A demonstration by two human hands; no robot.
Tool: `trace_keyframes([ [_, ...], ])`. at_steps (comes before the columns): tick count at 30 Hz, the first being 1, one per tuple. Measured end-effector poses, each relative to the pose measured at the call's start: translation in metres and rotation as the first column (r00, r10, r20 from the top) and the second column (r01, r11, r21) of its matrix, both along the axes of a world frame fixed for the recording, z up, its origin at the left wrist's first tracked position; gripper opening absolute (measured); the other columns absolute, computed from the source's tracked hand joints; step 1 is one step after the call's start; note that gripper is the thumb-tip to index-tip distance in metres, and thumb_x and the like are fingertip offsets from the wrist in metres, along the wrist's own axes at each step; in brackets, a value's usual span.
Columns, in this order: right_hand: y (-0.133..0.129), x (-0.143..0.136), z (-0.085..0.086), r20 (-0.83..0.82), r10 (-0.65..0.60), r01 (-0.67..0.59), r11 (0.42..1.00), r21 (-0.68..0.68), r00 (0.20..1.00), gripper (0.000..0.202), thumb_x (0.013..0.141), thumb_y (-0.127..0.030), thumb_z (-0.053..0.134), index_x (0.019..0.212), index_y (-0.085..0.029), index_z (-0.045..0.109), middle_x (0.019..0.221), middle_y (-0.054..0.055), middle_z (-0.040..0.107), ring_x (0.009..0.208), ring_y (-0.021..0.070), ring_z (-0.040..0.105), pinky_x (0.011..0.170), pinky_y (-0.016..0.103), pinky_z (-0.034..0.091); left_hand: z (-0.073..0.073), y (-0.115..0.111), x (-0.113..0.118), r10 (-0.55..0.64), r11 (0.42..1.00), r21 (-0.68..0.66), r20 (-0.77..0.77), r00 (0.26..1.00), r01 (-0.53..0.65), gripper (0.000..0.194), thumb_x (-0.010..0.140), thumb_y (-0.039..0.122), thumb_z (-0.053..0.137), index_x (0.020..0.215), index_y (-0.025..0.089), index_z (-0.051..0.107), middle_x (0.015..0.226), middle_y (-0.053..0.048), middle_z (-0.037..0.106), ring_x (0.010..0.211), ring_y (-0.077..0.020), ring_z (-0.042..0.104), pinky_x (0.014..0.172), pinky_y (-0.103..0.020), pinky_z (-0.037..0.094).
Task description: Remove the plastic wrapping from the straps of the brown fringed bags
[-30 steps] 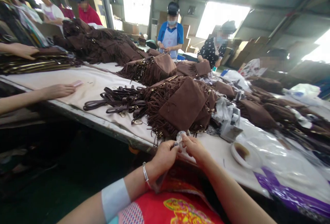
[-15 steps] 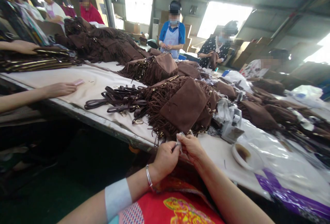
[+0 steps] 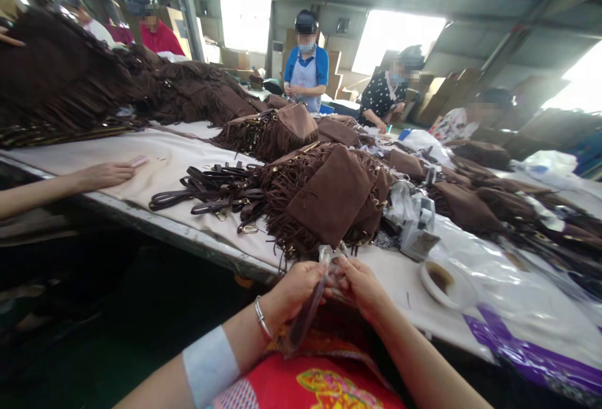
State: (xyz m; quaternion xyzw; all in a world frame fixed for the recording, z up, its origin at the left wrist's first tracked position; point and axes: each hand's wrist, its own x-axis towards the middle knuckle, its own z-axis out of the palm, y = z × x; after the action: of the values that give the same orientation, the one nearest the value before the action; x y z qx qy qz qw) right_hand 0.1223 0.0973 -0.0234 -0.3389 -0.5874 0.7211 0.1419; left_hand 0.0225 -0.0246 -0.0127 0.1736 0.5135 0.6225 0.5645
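The left hand [image 3: 301, 283] has its fingers closed on a brown strap [image 3: 308, 312] in clear plastic, its grip pinched near the top; the right hand [image 3: 357, 280] pinches the clear plastic [image 3: 325, 253] beside it, though blur hides exactly where. Both are at the near edge of the counter [image 3: 385, 277], just before a fringed brown bag [image 3: 332, 199]. Dark straps [image 3: 207, 189] lie beside that bag.

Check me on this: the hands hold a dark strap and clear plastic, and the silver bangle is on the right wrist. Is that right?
Not quite: the head view shows the silver bangle on the left wrist, not the right. The left hand and right hand do hold a dark strap and clear plastic.
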Motion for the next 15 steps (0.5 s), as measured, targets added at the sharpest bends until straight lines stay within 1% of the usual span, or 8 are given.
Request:
trace_keyframes([
  [2, -0.007, 0.010, -0.002, -0.003, -0.032, 0.032, 0.999, -0.032, 0.999, 0.048, 0.075, -0.064, 0.064, 0.069, -0.017, 0.056, 0.041, -0.008, 0.039, 0.035, 0.0054, 0.029, 0.038, 0.019, 0.022, 0.001, 0.005, 0.000, 0.000, 1.000, -0.027, -0.012, 1.000, 0.000, 0.047, 0.078, 0.061, 0.059, 0.091, 0.015, 0.059, 0.068, 0.001, 0.057, 0.052, -0.0087, 0.051, 0.051, -0.022, 0.041],
  [5, -0.010, 0.020, 0.001, -0.050, -0.114, 0.116, 0.993, 0.039, 0.992, 0.045, 0.073, -0.061, 0.067, 0.070, -0.017, 0.057, 0.047, -0.006, 0.045, 0.039, 0.0058, 0.032, 0.040, 0.020, 0.023, -0.001, 0.013, 0.003, 0.088, 0.992, -0.075, -0.147, 0.985, -0.100, 0.044, 0.080, 0.060, 0.055, 0.079, 0.017, 0.053, 0.055, 0.008, 0.041, 0.042, -0.0061, 0.037, 0.043, -0.020, 0.032],
  [8, 0.007, 0.023, 0.011, -0.100, -0.219, 0.233, 0.957, 0.175, 0.971, 0.043, 0.073, -0.059, 0.066, 0.069, -0.017, 0.058, 0.054, -0.003, 0.051, 0.042, 0.0074, 0.036, 0.041, 0.022, 0.026, -0.001, 0.019, 0.006, 0.191, 0.974, -0.075, -0.247, 0.950, -0.215, 0.044, 0.082, 0.061, 0.052, 0.072, 0.019, 0.048, 0.052, 0.009, 0.036, 0.039, -0.0059, 0.032, 0.039, -0.020, 0.027],
  [10, 0.026, 0.019, 0.020, -0.129, -0.287, 0.313, 0.905, 0.289, 0.949, 0.040, 0.075, -0.057, 0.065, 0.070, -0.017, 0.061, 0.057, -0.002, 0.055, 0.047, 0.0096, 0.043, 0.045, 0.022, 0.032, 0.004, 0.021, 0.008, 0.227, 0.970, -0.042, -0.213, 0.950, -0.241, 0.044, 0.080, 0.063, 0.053, 0.072, 0.020, 0.046, 0.052, 0.010, 0.033, 0.039, -0.0056, 0.029, 0.039, -0.020, 0.027],
  [11, 0.035, 0.014, 0.024, -0.131, -0.306, 0.332, 0.887, 0.321, 0.943, 0.040, 0.075, -0.056, 0.065, 0.071, -0.016, 0.063, 0.060, 0.000, 0.058, 0.051, 0.0111, 0.047, 0.048, 0.023, 0.035, 0.009, 0.020, 0.008, 0.227, 0.972, -0.017, -0.181, 0.957, -0.233, 0.045, 0.079, 0.064, 0.054, 0.073, 0.020, 0.046, 0.052, 0.010, 0.031, 0.039, -0.0054, 0.028, 0.040, -0.020, 0.028],
  [12, 0.043, 0.007, 0.029, -0.126, -0.300, 0.325, 0.891, 0.316, 0.946, 0.040, 0.075, -0.056, 0.065, 0.072, -0.016, 0.065, 0.063, 0.001, 0.062, 0.055, 0.0126, 0.052, 0.050, 0.023, 0.038, 0.015, 0.019, 0.009, 0.208, 0.978, 0.013, -0.152, 0.966, -0.208, 0.046, 0.078, 0.065, 0.055, 0.075, 0.020, 0.047, 0.052, 0.011, 0.030, 0.039, -0.0054, 0.028, 0.041, -0.021, 0.029],
  [13, 0.049, -0.002, 0.034, -0.126, -0.265, 0.290, 0.919, 0.268, 0.956, 0.040, 0.075, -0.056, 0.065, 0.074, -0.015, 0.067, 0.067, 0.003, 0.065, 0.059, 0.0141, 0.056, 0.053, 0.024, 0.041, 0.022, 0.017, 0.011, 0.172, 0.985, 0.042, -0.137, 0.975, -0.168, 0.047, 0.076, 0.067, 0.057, 0.076, 0.020, 0.048, 0.052, 0.011, 0.031, 0.040, -0.0059, 0.029, 0.043, -0.021, 0.031],
  [15, 0.055, -0.021, 0.046, -0.179, -0.175, 0.190, 0.980, 0.068, 0.968, 0.040, 0.074, -0.054, 0.067, 0.076, -0.014, 0.068, 0.071, 0.006, 0.069, 0.062, 0.0169, 0.061, 0.057, 0.027, 0.047, 0.037, 0.013, 0.013, 0.058, 0.997, 0.067, -0.190, 0.980, -0.046, 0.052, 0.074, 0.070, 0.058, 0.076, 0.019, 0.052, 0.052, 0.008, 0.038, 0.043, -0.0081, 0.038, 0.047, -0.024, 0.035],
])
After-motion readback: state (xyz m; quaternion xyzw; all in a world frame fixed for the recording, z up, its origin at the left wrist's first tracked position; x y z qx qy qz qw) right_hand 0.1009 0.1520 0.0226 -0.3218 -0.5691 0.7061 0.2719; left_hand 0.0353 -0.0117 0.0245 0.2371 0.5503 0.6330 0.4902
